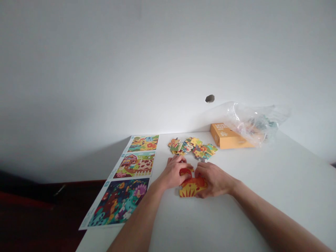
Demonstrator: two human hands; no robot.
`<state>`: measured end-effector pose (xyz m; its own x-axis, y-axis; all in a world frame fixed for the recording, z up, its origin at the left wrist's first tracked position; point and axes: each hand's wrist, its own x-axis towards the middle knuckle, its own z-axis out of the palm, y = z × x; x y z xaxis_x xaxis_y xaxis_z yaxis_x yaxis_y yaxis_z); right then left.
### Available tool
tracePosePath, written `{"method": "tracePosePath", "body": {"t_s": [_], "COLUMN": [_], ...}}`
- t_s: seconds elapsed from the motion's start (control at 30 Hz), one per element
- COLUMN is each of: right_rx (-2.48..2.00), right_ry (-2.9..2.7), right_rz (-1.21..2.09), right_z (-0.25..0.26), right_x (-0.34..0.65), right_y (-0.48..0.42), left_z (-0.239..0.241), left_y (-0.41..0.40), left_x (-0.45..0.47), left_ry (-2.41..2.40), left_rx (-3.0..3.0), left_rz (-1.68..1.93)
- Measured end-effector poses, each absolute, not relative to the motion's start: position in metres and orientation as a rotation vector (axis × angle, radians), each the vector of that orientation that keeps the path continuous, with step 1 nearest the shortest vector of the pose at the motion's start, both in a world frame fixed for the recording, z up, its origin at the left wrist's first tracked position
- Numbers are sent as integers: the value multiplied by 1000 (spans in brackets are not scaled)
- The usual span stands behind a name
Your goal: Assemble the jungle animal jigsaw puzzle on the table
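Observation:
My left hand (175,172) and my right hand (214,179) rest side by side on the white table (262,196), fingers curled and pressed onto a small cluster of joined orange, red and yellow puzzle pieces (191,185). The left fingers pinch a red piece at the cluster's top. Just beyond the hands lies a loose pile of colourful puzzle pieces (193,146).
A reference sheet with three printed pictures (126,182) lies along the table's left edge. An orange puzzle box (228,137) and a crumpled clear plastic bag (256,122) sit at the back right against a white wall. The floor to the left is dark.

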<state>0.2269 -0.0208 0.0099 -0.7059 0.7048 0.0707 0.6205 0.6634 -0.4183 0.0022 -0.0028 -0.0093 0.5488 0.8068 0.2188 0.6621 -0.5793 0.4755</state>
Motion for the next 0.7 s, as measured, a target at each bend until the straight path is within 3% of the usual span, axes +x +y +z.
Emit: {"method": "tracePosePath", "body": {"t_s": [0.7], "right_rx": [-1102], "right_ry": [-2638], "right_rz": [535], "right_z": [9], "right_x": [226], "right_y": [-20], "left_z": [-11], "left_y": [-3], "left_x": [2], "left_ry": [1215], "left_rx": [2454], "left_rz": [610]}}
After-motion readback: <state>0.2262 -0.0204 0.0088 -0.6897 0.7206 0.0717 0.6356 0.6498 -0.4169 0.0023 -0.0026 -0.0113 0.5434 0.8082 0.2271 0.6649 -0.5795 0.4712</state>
